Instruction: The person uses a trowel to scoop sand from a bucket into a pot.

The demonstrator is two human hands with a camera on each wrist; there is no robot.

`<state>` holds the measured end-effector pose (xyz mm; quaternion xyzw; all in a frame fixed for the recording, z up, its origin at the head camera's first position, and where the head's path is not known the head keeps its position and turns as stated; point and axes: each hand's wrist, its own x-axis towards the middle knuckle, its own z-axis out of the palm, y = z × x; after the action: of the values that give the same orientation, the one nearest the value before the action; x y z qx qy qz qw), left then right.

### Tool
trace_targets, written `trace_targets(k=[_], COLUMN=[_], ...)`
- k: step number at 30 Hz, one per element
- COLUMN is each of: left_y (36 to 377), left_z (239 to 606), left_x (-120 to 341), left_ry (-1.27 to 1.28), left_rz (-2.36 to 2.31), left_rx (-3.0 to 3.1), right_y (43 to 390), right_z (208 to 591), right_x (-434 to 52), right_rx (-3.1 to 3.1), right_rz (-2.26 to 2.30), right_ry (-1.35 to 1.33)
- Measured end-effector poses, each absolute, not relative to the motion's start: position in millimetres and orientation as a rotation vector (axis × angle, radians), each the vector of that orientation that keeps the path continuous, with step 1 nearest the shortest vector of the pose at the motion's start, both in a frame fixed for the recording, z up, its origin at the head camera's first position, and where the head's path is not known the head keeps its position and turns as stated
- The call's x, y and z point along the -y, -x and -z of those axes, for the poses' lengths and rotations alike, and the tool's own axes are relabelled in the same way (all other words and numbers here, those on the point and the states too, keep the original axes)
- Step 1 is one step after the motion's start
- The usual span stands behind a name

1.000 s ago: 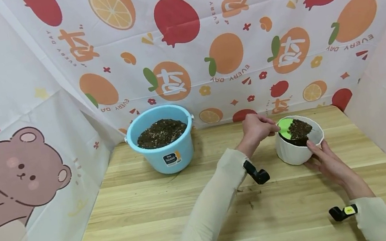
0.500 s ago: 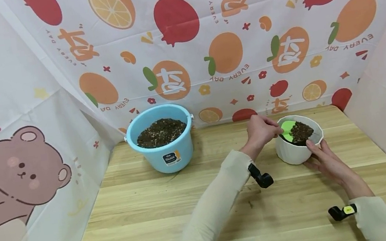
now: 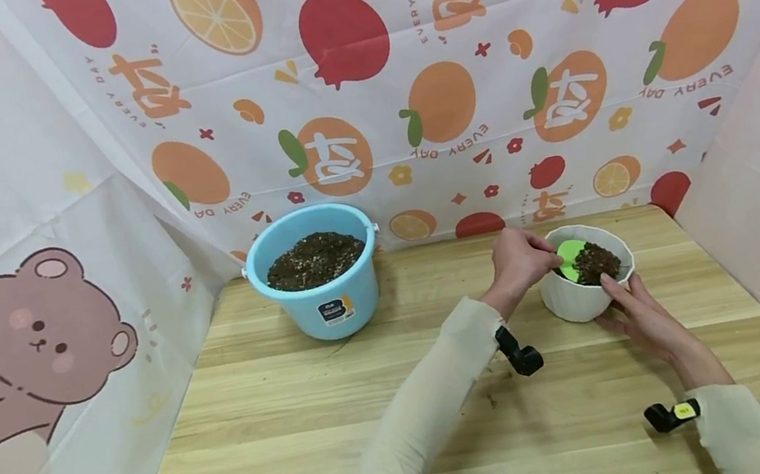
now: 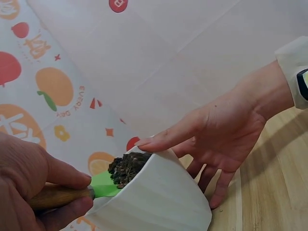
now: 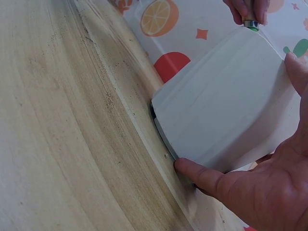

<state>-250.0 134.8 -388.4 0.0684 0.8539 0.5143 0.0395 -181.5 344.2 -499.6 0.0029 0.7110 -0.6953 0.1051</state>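
Observation:
My left hand (image 3: 518, 261) grips the wooden handle (image 4: 57, 196) of a small trowel. Its green blade (image 3: 566, 252) carries a heap of dark soil (image 3: 597, 261) and dips inside the rim of the white pot (image 3: 573, 304) at the back right of the table. On the pot's near side rests my right hand (image 3: 634, 313), with the thumb lying along the rim and straight fingers spread against the wall. In the left wrist view the soil (image 4: 126, 166) sits just above the pot's edge (image 4: 163, 197). The right wrist view shows the pot's ribbed wall (image 5: 226, 106) with fingers (image 5: 207, 175) at its base.
A light blue bucket (image 3: 331, 307) filled with dark soil stands at the back left of the wooden table (image 3: 292, 433). Printed fabric walls close in the table at the back and on both sides. Crumbs of soil lie on the boards near the middle.
My left hand has shifted slightly right and the loaded blade has sunk lower into the pot. The right hand stays against the pot.

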Motion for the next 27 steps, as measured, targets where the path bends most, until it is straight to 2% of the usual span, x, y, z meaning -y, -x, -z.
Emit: trace_targets(k=[17,27], left_y=[246.4,243.3], left_z=[396.6,402.8], left_x=[-137.2,-138.0], left_ry=[-0.312,-0.611], left_rz=[-1.529,-1.342], left_rx=[-2.732,-2.920], right_y=[182.5,180.3], right_z=[499.0,503.5], right_x=[-344.9,-346.1], right_rx=[-2.097,-2.100], right_rz=[2.057,2.065], right_ry=[-0.005,0.030])
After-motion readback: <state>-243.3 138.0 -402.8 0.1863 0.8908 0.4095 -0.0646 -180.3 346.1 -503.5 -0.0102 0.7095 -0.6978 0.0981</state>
